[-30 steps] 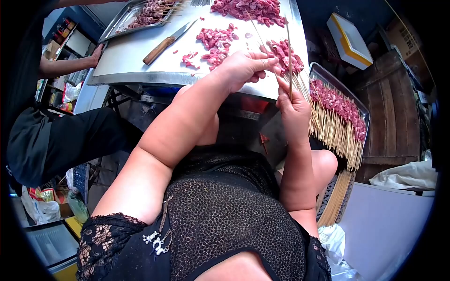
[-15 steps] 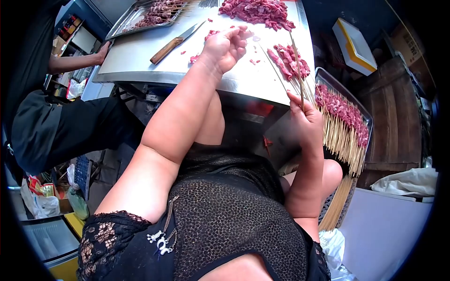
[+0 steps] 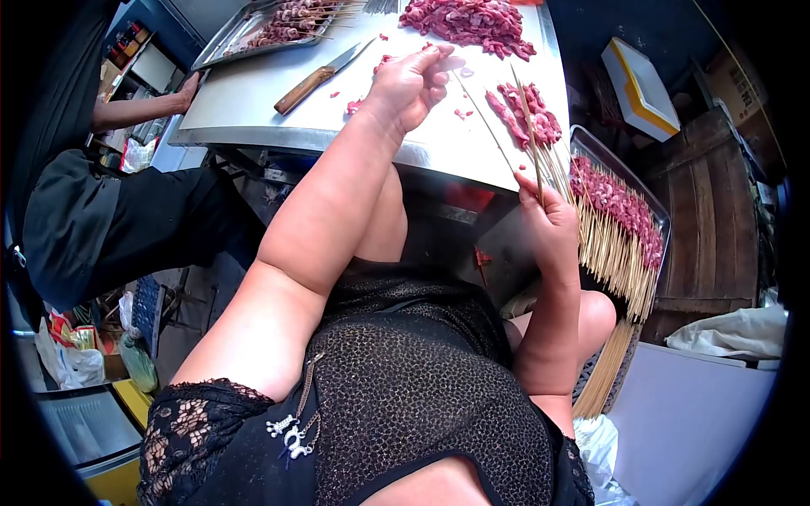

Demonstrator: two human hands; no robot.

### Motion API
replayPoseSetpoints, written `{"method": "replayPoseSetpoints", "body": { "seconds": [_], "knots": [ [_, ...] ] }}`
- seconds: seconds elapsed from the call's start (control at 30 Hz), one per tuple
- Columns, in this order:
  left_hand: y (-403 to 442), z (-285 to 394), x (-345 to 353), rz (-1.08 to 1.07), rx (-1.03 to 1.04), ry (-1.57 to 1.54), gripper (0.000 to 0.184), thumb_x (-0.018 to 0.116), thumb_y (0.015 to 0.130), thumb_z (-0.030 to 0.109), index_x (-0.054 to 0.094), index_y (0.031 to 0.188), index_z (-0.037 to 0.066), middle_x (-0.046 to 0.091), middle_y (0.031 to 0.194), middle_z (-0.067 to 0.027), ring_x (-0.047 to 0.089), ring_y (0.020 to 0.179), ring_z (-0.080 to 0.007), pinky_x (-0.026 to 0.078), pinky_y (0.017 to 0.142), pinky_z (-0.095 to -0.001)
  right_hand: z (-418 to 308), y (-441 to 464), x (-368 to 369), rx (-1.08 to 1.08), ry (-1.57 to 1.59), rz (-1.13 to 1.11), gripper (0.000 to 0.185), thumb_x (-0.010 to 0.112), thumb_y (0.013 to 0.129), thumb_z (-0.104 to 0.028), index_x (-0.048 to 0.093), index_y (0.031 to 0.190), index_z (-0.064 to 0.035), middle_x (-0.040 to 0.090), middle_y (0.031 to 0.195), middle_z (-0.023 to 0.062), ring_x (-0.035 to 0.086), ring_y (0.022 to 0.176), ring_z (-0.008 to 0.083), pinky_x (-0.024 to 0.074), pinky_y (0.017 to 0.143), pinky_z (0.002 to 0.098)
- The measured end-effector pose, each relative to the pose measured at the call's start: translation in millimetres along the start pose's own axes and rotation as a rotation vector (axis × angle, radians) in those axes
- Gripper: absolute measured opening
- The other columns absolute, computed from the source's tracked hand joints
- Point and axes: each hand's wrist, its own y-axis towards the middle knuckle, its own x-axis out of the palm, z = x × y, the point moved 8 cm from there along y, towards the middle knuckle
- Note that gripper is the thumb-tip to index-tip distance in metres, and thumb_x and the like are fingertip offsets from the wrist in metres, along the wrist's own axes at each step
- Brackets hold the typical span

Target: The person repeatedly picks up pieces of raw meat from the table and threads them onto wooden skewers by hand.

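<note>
My right hand (image 3: pixel 553 223) is closed around bamboo skewers (image 3: pixel 526 126) at the table's front edge. One points up past a small pile of meat-loaded skewers (image 3: pixel 540 118). A thinner skewer (image 3: pixel 485 118) slants from the same fingers toward my left hand; a small red bit sits near the fingertips. Over the white tabletop (image 3: pixel 245 110), my left hand (image 3: pixel 412 88) is closed, thumb against curled fingers; what it holds, if anything, is hidden. Small meat scraps (image 3: pixel 354 107) lie beside it. A heap of raw meat strips (image 3: pixel 472 25) is farther back.
A wooden-handled knife (image 3: pixel 316 80) lies left of my left hand. Behind it stands a metal tray of skewers (image 3: pixel 261 38). Another tray (image 3: pixel 666 215) at right holds rows of meat skewers. Another person's hand (image 3: pixel 190 91) touches the table's left edge. Bare skewers (image 3: pixel 607 367) lie below.
My left hand has turned slightly, its fingers drawn closer together. The skewers in my right hand have tilted a little to the left.
</note>
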Motion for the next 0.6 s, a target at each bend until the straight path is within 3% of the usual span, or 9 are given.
{"method": "replayPoseSetpoints", "body": {
  "seconds": [0.3, 0.6],
  "knots": [
    [-6.3, 1.7, 4.8, 0.014, 0.034, 0.176, 0.025, 0.041, 0.096, 0.015, 0.054, 0.107, -0.004, 0.062, 0.085, -0.0094, 0.048, 0.062, -0.0062, 0.04, 0.048, -0.0154, -7.5, -2.5, -4.8, -0.029, -0.126, 0.023, 0.022, 0.057, 0.088, -0.01, 0.064, 0.108, -0.0039, 0.067, 0.081, 0.0056, 0.055, 0.074, 0.0039, 0.0445, 0.067, 0.0209],
    [-9.3, -5.2, 7.3, -0.055, -0.056, -0.065, 0.025, 0.043, 0.095, 0.014, 0.055, 0.107, -0.004, 0.062, 0.084, -0.01, 0.049, 0.06, -0.0078, 0.041, 0.05, -0.0172, -0.9, 1.4, 1.8, -0.104, -0.056, 0.026, 0.023, 0.056, 0.089, -0.01, 0.063, 0.109, -0.0017, 0.062, 0.08, -0.0007, 0.052, 0.074, 0.0043, 0.0428, 0.068, 0.0197]
  ]
}}
